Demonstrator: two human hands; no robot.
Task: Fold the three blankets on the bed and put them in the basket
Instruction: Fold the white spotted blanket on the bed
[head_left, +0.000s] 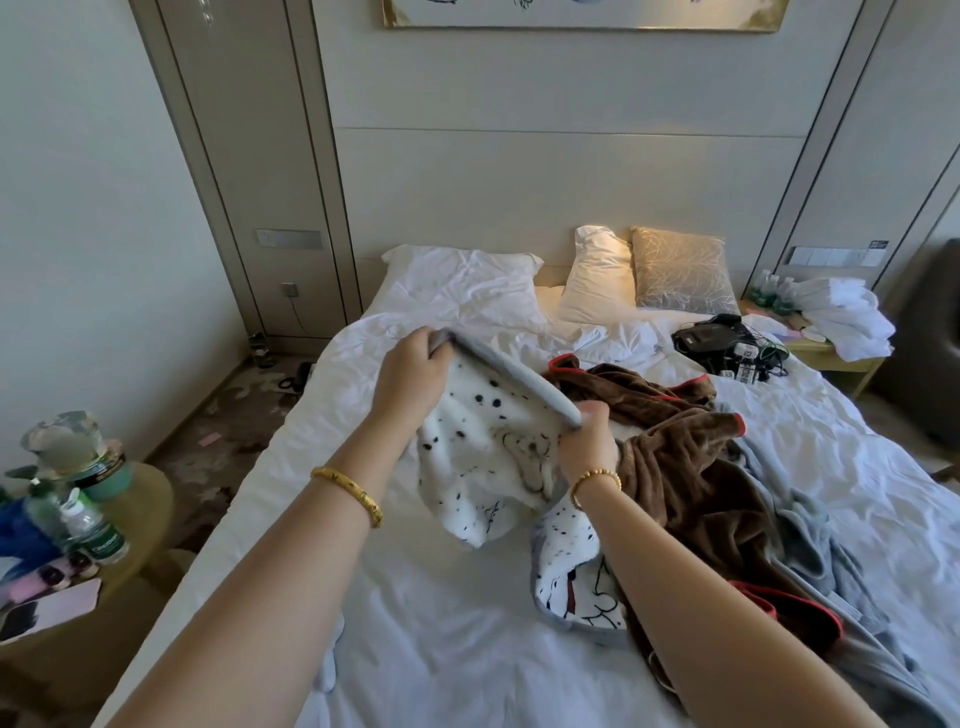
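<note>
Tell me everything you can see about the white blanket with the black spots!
The spotted blanket looks soft and fleecy, white with black dots, a cartoon drawing and a grey edge. It is not folded yet. The left hand and right hand each grip its grey edge and lift it, so the middle hangs down crumpled. Its lower part lies on the white bed sheet, beside the brown blanket.

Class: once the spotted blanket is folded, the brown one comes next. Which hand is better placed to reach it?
Right. The right hand grips the spotted blanket edge right beside the brown blanket; the left hand is farther away.
</note>
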